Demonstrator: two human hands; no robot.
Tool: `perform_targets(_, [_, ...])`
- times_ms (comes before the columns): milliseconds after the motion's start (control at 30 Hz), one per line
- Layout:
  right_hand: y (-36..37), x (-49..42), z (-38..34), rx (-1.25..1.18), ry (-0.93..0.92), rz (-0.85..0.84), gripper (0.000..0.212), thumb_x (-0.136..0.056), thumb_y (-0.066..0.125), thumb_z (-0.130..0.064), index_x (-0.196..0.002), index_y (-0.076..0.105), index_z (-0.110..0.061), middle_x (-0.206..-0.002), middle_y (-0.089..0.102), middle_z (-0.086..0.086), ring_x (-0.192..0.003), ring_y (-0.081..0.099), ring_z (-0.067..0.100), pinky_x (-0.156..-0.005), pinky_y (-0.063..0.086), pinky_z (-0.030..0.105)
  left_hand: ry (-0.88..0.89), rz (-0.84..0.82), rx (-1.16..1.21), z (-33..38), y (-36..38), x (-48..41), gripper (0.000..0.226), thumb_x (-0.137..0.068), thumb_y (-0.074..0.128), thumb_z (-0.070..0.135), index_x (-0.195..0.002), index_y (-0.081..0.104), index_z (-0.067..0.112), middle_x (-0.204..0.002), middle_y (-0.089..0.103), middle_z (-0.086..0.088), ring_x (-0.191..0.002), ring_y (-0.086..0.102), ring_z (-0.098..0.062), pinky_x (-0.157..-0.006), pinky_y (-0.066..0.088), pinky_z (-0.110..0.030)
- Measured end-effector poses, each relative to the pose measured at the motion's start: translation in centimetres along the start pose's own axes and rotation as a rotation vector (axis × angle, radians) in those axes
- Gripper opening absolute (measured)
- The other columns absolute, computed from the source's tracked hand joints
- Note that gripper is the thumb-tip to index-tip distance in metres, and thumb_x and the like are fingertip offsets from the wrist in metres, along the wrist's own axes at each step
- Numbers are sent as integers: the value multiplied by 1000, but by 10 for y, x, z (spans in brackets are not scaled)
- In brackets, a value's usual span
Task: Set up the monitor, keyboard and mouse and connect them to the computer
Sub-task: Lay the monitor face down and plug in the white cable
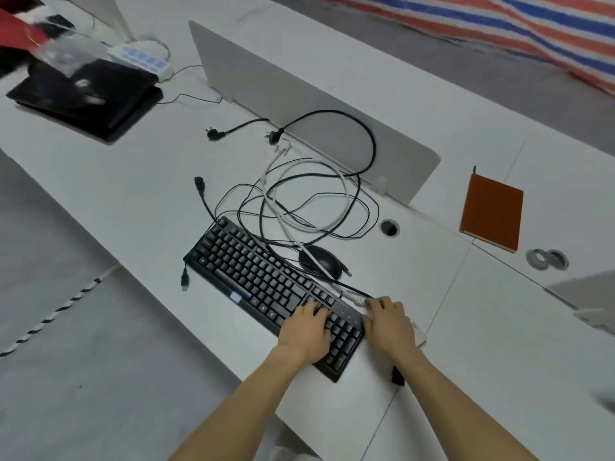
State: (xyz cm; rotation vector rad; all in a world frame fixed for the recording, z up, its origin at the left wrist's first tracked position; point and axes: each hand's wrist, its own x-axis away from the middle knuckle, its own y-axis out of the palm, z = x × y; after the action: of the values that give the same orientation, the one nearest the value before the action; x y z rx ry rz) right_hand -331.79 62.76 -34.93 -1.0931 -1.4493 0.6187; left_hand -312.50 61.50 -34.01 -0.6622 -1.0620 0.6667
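A black keyboard (259,277) lies diagonally on the white desk (133,181). My left hand (307,327) rests on the keys near its right end. My right hand (387,322) grips the keyboard's right edge with curled fingers. A black mouse (321,257) sits just behind the keyboard, under a tangle of black and white cables (312,194). Loose plugs (213,133) lie on the desk behind the tangle. A USB plug (184,281) hangs off the keyboard's left end. A flat black device (86,94) lies at the far left.
A white power strip (143,56) sits behind the black device. A grey divider panel (299,94) stands along the desk's back. An orange notebook (491,212), a cable hole (388,227) and tape rolls (545,259) are to the right. The floor is to the left.
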Motion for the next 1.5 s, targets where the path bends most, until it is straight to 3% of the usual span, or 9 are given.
perform_targets(333, [-16, 23, -5, -244, 72, 53, 32, -105, 30, -38, -103, 54, -18, -106, 60, 3, -99, 53, 24, -80, 44, 35, -103, -50, 269, 0, -7, -4, 43, -101, 37, 48, -131, 57, 25, -136, 48, 2, -125, 45, -22, -103, 45, -44])
perform_targets(467, [-47, 81, -5, -601, 23, 175, 27, -102, 43, -44, -79, 46, -28, -65, 57, -8, -62, 52, 13, -62, 42, 32, -285, 18, 936, 29, -44, 0, 58, -102, 27, 58, -110, 65, 15, -111, 64, 7, -105, 60, -19, -96, 46, -38])
perform_targets(667, [-68, 147, 35, -837, -42, 339, 42, -95, 61, -41, -67, 44, -16, -51, 40, -9, -49, 36, 7, -51, 31, 19, -337, 101, 1761, 100, -80, 11, 38, -106, 44, 33, -117, 60, 0, -84, 76, -2, -70, 74, -18, -60, 57, -29])
perform_targets(800, [-77, 198, 89, -1219, 83, 570, 52, -98, 59, -30, -60, 28, -12, -57, 25, 3, -53, 24, 12, -50, 23, 16, -265, 265, 1765, 142, -105, 36, 29, -106, 46, 26, -87, 59, 9, -95, 65, -12, -43, 61, -8, -41, 46, -19])
perform_targets(933, [-74, 229, 162, -1170, 270, 536, 57, -98, 57, -40, -65, 34, 0, -61, 34, 9, -58, 33, 18, -56, 29, 27, -231, 349, 1581, 165, -112, 54, 36, -107, 40, 27, -98, 68, 6, -104, 70, -15, -33, 45, -5, -42, 34, -19])
perform_targets(1067, [-57, 231, 201, -1015, 402, 350, 53, -102, 37, -52, -85, 59, -7, -81, 66, -1, -72, 58, 18, -68, 44, 34, -204, 297, 1489, 220, -86, 87, 28, -106, 43, 25, -103, 67, 11, -104, 77, 5, -69, 73, -9, -59, 50, -21])
perform_targets(1200, [-70, 237, 191, -903, 310, 494, 35, -102, 33, -53, -101, 58, -28, -100, 59, -11, -101, 51, 19, -87, 41, 38, -176, 240, 1459, 269, -51, 113, 17, -106, 46, 26, -105, 61, 18, -100, 77, 9, -86, 72, -9, -70, 50, -23])
perform_targets(1300, [-87, 239, 167, -789, 155, 527, 37, -103, 31, -53, -104, 61, -31, -97, 58, -18, -98, 51, 15, -96, 33, 38, -136, 223, 1408, 282, -32, 120, 18, -106, 45, 32, -112, 57, 20, -102, 77, 12, -104, 66, -6, -81, 43, -29])
perform_targets(1500, [-111, 239, 142, -854, 47, 737, 50, -91, 54, -62, -63, 41, -22, -59, 49, -9, -65, 48, 14, -61, 37, 31, -175, 244, 1631, 271, -75, 118, 21, -103, 50, 21, -88, 64, 18, -68, 72, 12, -76, 60, -8, -69, 42, -24])
